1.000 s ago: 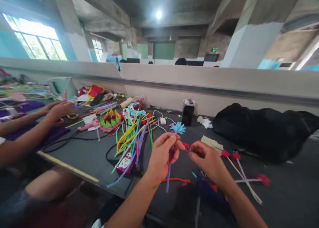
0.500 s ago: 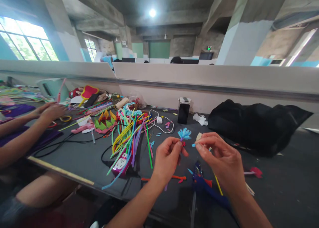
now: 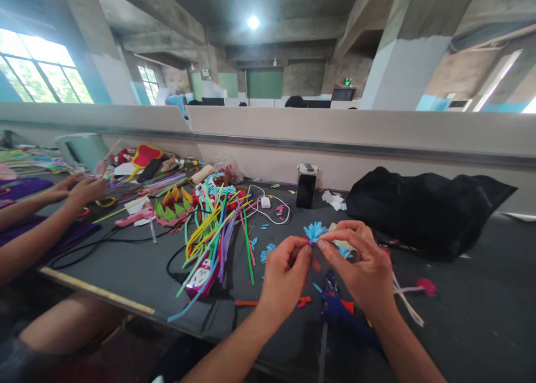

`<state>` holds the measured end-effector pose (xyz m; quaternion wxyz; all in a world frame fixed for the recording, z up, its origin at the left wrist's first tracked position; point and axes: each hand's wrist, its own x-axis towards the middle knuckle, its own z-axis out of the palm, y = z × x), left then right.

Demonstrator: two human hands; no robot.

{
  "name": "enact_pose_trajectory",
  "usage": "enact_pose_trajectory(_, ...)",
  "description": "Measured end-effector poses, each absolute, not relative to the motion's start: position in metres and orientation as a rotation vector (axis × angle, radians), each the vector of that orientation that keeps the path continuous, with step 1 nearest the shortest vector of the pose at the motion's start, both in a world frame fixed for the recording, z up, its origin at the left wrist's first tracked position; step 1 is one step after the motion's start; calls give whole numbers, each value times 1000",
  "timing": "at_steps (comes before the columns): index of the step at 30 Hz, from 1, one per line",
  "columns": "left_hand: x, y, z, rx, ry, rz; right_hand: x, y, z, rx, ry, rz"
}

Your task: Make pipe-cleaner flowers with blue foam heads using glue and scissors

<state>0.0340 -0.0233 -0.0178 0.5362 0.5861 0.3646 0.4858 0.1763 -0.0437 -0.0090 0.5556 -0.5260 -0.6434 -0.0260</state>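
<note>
My left hand (image 3: 288, 268) pinches the purple base of a small blue pipe-cleaner flower (image 3: 315, 230), whose short petals fan upward. Close on its right, the thumb and forefinger of my right hand (image 3: 355, 257) meet at the flower's edge, closed on a short blue pipe-cleaner piece that the fingertips mostly hide. Beneath my hands lies a dark blue tool (image 3: 335, 307), perhaps a glue gun, with an orange-red part. More cut blue pieces (image 3: 267, 253) are on the dark table left of my left hand, and another blue cluster shows behind my right fingers.
Long coloured pipe cleaners (image 3: 213, 226) lie heaped over a purple power strip (image 3: 202, 279). A phone (image 3: 306, 191) leans upright near the partition, left of a black bag (image 3: 422, 210). A pink flower (image 3: 426, 287) lies at right. A co-worker's hands (image 3: 86, 190) work at left.
My right hand has moved left with the small blue piece, from apart to touching the flower. The blue pieces beside my left hand now show more. The view has shifted slightly.
</note>
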Motion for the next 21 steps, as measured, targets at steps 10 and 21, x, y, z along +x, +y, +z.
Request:
enact_pose_trajectory(10,33,-25,-17,1416,850,1165,177,-44,-11,-1253,-1490,-108)
enact_pose_trajectory(21,33,-25,-16,1422,845,1165,178,-44,-9,-1291,-1486,-100)
